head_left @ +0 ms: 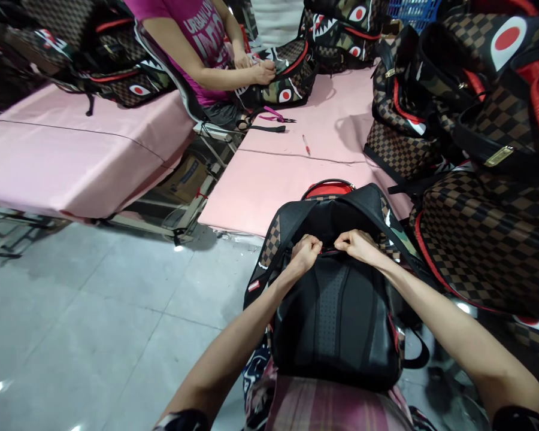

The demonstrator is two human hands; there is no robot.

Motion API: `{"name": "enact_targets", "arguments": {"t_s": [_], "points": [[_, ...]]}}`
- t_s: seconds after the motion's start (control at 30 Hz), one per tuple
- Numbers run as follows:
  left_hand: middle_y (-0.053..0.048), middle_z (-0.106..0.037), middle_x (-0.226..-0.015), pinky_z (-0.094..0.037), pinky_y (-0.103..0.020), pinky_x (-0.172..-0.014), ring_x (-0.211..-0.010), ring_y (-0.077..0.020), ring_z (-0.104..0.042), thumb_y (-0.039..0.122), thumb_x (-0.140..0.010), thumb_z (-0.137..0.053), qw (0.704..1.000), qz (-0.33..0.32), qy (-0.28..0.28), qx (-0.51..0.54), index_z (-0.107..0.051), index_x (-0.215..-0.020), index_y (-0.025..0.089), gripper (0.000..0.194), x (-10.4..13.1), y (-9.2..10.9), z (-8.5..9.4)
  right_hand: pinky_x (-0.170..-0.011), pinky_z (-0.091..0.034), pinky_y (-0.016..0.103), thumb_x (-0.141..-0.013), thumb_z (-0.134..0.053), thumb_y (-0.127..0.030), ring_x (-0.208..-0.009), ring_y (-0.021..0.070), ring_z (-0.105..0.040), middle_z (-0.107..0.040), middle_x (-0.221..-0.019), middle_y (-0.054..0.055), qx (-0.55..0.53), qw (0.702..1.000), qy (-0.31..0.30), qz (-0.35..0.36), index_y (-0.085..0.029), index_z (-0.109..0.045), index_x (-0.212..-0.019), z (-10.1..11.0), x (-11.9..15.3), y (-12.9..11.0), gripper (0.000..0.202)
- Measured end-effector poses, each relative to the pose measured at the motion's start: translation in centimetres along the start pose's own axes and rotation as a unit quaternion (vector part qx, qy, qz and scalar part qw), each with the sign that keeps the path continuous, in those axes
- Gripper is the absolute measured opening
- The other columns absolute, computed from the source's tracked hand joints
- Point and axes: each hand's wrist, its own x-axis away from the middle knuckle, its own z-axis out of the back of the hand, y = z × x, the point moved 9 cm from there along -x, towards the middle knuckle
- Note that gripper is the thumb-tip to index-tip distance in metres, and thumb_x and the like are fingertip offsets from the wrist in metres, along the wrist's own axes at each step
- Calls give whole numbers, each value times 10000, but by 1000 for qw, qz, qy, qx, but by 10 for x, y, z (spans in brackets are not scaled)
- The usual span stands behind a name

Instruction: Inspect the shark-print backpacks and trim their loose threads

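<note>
A black backpack (332,317) with brown checkered trim rests on my lap, its padded back panel facing me. Its shoulder straps (291,221) are folded away over the far side. Both fists meet the upper edge of the panel, a short gap apart. My left hand (306,252) is closed in a pinch on that edge, and my right hand (356,245) pinches it a little to the right. A thin reddish line, perhaps a zipper, shows between them. What lies inside the fingers is mostly hidden.
A pink-covered table (269,191) stands ahead, with purple-handled pliers (278,115) and a red pen (306,145) on it. Checkered backpacks (489,233) are piled close on my right. Across the table, a co-worker (206,54) handles another backpack (291,84).
</note>
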Motion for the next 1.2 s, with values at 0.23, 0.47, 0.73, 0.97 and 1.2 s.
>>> {"name": "enact_targets", "arguments": {"t_s": [0.23, 0.47, 0.73, 0.97, 1.2], "points": [[-24, -663, -815, -287, -339, -1026, -905, -145, -574, 285, -904, -394, 965, -261, -36, -4, -629, -654, 175, 359, 30, 42, 25, -669, -403, 234, -795, -517, -366, -824, 167, -618, -690, -919, 23, -78, 994, 74, -22, -193, -639, -935, 15, -4, 10, 253], [-69, -628, -1049, -394, -409, -947, -999, -179, -542, 83, -843, -398, 928, -339, 124, -98, -600, -1089, 199, 339, 48, 21, 3, -621, -355, 228, -769, -554, -319, -775, 161, -618, -689, -816, -13, 35, 999, 22, -14, -248, -644, -893, 12, 6, 1, 169], [-69, -627, -1021, -418, -423, -929, -1005, -175, -532, 12, -795, -393, 903, -395, 148, -82, -582, -1118, 203, 419, 63, 12, -3, -568, -304, 221, -754, -580, -305, -715, 148, -608, -678, -772, -31, 110, 994, -22, -8, -270, -642, -862, 9, 9, -11, 130], [-60, -629, -1046, -408, -429, -953, -1014, -170, -537, -6, -780, -388, 910, -383, 136, -82, -575, -1121, 213, 447, 59, 9, -4, -585, -308, 225, -756, -573, -309, -734, 157, -614, -678, -754, -28, 132, 990, -46, -2, -276, -652, -870, 6, 1, -15, 143], [-68, -626, -1039, -403, -437, -960, -1022, -177, -522, -24, -756, -407, 906, -390, 149, -71, -579, -1112, 187, 448, 60, 8, -4, -585, -307, 221, -748, -573, -302, -727, 152, -613, -675, -745, -30, 136, 989, -64, -15, -273, -657, -868, 6, -1, -13, 149]]}}
